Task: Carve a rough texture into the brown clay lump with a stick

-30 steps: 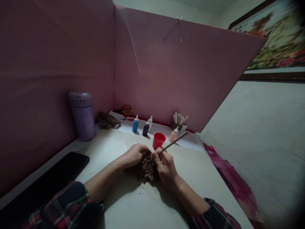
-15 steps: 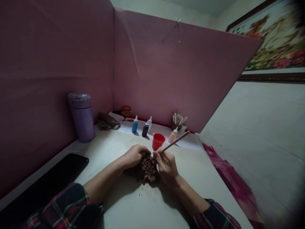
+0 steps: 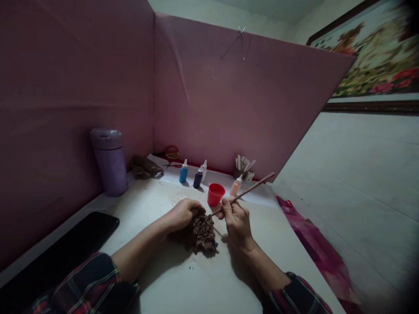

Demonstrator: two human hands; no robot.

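Observation:
A lumpy brown clay piece [image 3: 204, 235], rough and knobbly on top, sits on the white tabletop. My left hand [image 3: 185, 214] is closed around its far left side, with the fingertips partly hidden behind it. In a pinch grip, my right hand [image 3: 237, 220] holds a thin brown stick [image 3: 253, 187] like a pen. The stick's lower tip is at the upper right edge of the clay; whether it touches I cannot tell. Just beyond the hands stands a red cup [image 3: 216, 195].
Behind the cup are a blue bottle [image 3: 183, 172], a dark bottle [image 3: 198, 178], a peach bottle [image 3: 235, 186] and a tool holder [image 3: 241, 168]. Left are scissors [image 3: 172, 152], a brown wrapped bundle [image 3: 146, 167], a purple tumbler [image 3: 110, 163] and a black phone-like slab [image 3: 94, 231]. Pink panels enclose the back and left.
My right hand has moved to the right, away from the clay, drawing the stick with it; the stick now lies at a flatter slant. My left hand stays on the clay.

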